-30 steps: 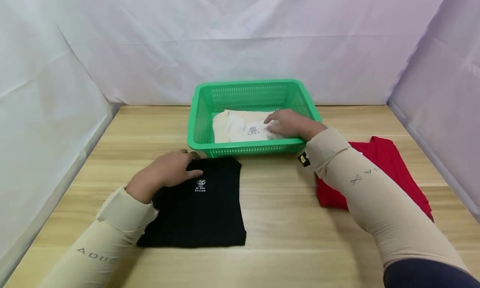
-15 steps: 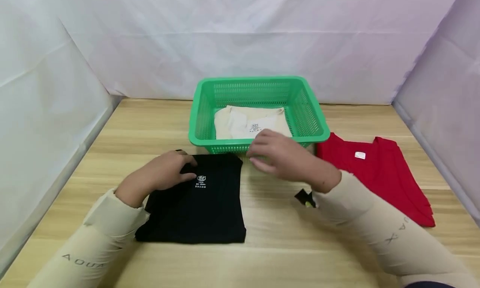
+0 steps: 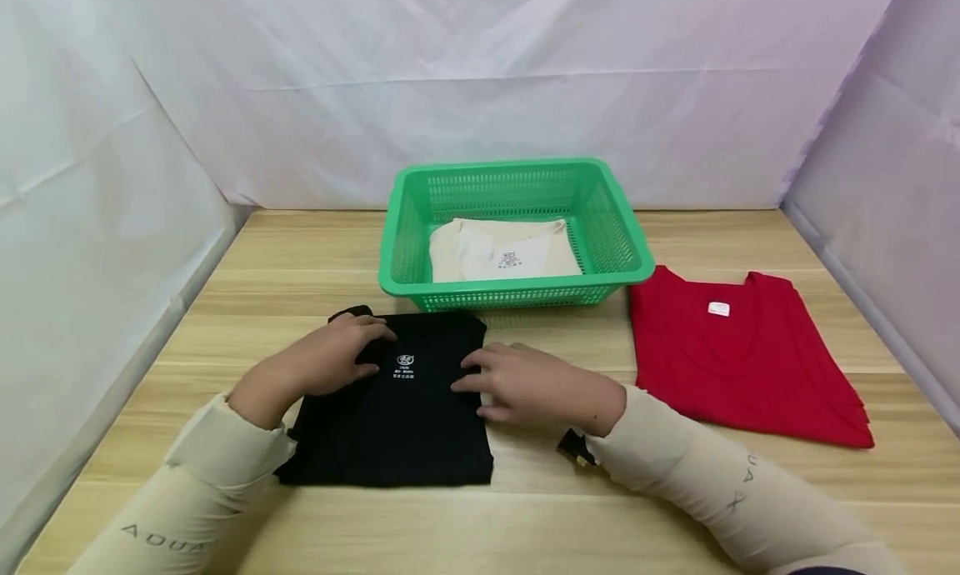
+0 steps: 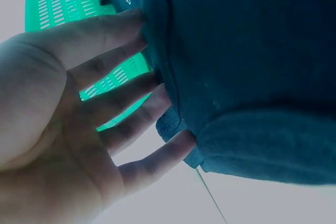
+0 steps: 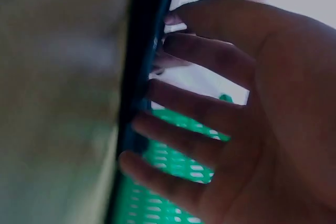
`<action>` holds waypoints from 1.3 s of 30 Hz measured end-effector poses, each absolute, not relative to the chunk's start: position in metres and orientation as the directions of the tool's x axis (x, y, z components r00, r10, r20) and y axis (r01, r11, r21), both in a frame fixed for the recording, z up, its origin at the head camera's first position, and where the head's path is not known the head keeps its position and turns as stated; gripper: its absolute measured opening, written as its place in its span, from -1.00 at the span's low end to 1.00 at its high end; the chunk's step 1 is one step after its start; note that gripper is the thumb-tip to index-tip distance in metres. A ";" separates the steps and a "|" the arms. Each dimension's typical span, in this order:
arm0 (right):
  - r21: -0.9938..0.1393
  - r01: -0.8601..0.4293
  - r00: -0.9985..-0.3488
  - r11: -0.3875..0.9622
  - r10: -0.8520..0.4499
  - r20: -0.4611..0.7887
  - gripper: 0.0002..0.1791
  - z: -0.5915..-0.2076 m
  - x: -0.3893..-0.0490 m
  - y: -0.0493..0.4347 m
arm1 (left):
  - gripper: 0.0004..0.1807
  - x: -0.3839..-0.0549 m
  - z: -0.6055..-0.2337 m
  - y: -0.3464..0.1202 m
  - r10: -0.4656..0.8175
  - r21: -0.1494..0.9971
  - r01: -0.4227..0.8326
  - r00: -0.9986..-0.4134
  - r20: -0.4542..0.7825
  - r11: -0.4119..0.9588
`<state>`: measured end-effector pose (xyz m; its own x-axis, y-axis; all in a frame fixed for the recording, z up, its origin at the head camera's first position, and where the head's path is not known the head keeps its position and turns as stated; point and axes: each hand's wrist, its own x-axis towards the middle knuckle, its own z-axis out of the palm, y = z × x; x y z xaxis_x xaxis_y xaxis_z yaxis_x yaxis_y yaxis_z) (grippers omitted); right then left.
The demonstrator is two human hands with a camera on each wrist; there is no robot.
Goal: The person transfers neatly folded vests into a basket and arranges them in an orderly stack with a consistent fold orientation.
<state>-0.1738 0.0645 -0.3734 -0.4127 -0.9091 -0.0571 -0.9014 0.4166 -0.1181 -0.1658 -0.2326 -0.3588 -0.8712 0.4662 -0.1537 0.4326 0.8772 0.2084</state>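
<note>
A folded black shirt with a small white print lies flat on the table. My left hand rests on its upper left side, and in the left wrist view the extended fingertips touch the edge of the dark cloth. At the shirt's right edge is my right hand, fingers spread and pointing left. Its fingertips lie against the dark cloth in the right wrist view. Neither hand curls round the fabric. The fingers' undersides are hidden in the head view.
Just behind the shirt stands a green basket with a folded cream garment inside. A folded red shirt with a white label lies on the wooden table to the right. White cloth walls enclose the table's back and sides.
My right hand has left the cream garment in the basket and come down and left to the black shirt's right edge. The left hand has stayed at the black shirt, shifting only slightly.
</note>
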 end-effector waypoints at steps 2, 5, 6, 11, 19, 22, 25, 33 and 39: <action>-0.127 -0.892 -0.426 0.434 -0.901 -0.086 -0.56 -0.376 -0.170 0.065 | -0.56 -0.166 -0.360 -0.232 0.466 0.203 0.434 -0.871 -0.154 0.878; -0.147 -0.876 -0.450 0.459 -0.888 -0.091 -0.58 -0.377 -0.167 0.067 | -0.54 -0.167 -0.361 -0.232 0.468 0.188 0.440 -0.872 -0.145 0.878; -0.154 -0.870 -0.459 0.469 -0.883 -0.093 -0.60 -0.377 -0.167 0.067 | -0.54 -0.167 -0.361 -0.231 0.470 0.184 0.443 -0.872 -0.139 0.877; -0.163 -0.854 -0.488 0.495 -0.869 -0.081 -0.69 -0.373 -0.169 0.069 | -0.56 -0.166 -0.359 -0.224 0.468 0.174 0.444 -0.874 -0.130 0.879; -0.255 -0.820 -0.504 0.512 -0.858 -0.099 -0.81 -0.364 -0.179 0.084 | -0.52 -0.168 -0.357 -0.197 0.518 0.168 0.492 -0.834 -0.189 0.854; -0.294 -0.800 -0.517 0.523 -0.849 -0.106 -0.83 -0.363 -0.184 0.092 | -0.48 -0.166 -0.356 -0.188 0.536 0.173 0.508 -0.814 -0.223 0.844; -0.317 -0.780 -0.531 0.540 -0.839 -0.124 -0.86 -0.363 -0.189 0.099 | -0.42 -0.164 -0.357 -0.180 0.544 0.171 0.517 -0.799 -0.255 0.839; -0.361 -0.726 -0.577 0.585 -0.804 -0.143 -0.88 -0.361 -0.205 0.113 | -0.40 -0.167 -0.350 -0.156 0.555 0.164 0.532 -0.769 -0.317 0.831; -0.419 -0.664 -0.614 0.619 -0.771 -0.166 -0.73 -0.361 -0.212 0.121 | -0.39 -0.172 -0.344 -0.140 0.583 0.174 0.561 -0.730 -0.357 0.809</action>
